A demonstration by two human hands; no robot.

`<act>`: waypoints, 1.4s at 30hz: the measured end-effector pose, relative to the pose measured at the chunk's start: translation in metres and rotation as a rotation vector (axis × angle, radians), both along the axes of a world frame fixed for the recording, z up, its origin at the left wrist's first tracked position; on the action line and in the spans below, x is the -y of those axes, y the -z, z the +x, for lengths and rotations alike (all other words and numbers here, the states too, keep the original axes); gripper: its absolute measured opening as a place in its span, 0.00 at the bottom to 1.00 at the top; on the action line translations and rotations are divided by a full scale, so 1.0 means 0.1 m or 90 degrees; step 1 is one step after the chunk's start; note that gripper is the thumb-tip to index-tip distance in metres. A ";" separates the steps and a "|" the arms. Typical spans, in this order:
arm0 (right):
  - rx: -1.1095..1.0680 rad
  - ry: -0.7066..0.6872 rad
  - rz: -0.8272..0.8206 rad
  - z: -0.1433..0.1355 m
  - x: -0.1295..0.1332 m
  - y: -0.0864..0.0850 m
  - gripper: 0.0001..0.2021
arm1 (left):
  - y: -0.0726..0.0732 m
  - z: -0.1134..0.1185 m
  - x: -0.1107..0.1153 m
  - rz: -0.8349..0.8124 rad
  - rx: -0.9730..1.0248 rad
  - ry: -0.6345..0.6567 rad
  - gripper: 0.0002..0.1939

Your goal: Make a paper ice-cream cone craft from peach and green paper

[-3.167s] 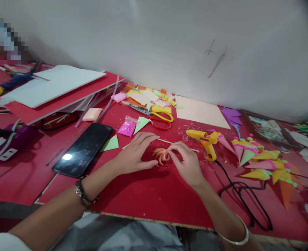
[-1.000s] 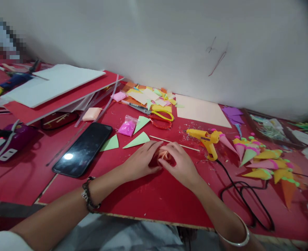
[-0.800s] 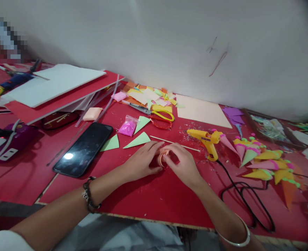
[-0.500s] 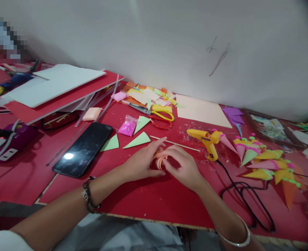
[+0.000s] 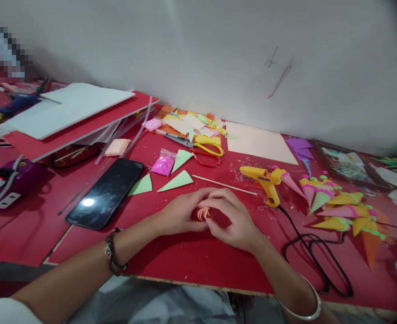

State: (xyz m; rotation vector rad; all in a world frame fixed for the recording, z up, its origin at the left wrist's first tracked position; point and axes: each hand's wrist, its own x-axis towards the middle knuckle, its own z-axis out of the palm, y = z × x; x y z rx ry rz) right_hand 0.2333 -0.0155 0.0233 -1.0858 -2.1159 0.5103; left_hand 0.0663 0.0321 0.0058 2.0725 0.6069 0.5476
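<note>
Between my hands, over the red table near its front edge, is a small rolled orange paper (image 5: 203, 213) with its coiled layers showing. My left hand (image 5: 183, 213) curls around it from the left, and my right hand (image 5: 234, 220) closes on it from the right, thumb and fingers at the roll. The fingertips of both hands meet above it. Just beyond them lie a thin wooden stick (image 5: 224, 184) and green paper wedges (image 5: 176, 181). To the right of my right hand rests a yellow glue gun (image 5: 264, 180).
A black phone (image 5: 105, 193) lies at left, near a pink packet (image 5: 164, 162). Scissors (image 5: 208, 148) and paper scraps are farther back. Small decorated paper cones (image 5: 345, 211) and a black cable (image 5: 316, 261) cover the right. Stacked boards (image 5: 73, 108) stand at back left.
The fingers of both hands have drawn together over the orange roll. The left fingertips, raised before, are now tucked behind the right fingers.
</note>
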 end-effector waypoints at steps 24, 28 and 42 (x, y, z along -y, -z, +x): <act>-0.009 0.049 -0.039 -0.10 0.04 0.09 0.22 | 0.06 -0.04 -0.01 0.045 0.013 -0.049 0.33; 0.004 0.060 -0.084 -0.13 0.04 0.09 0.21 | 0.05 -0.02 0.00 0.030 -0.017 -0.047 0.36; -0.010 0.045 -0.072 -0.14 0.03 0.09 0.13 | 0.03 0.01 0.02 0.005 -0.009 -0.007 0.40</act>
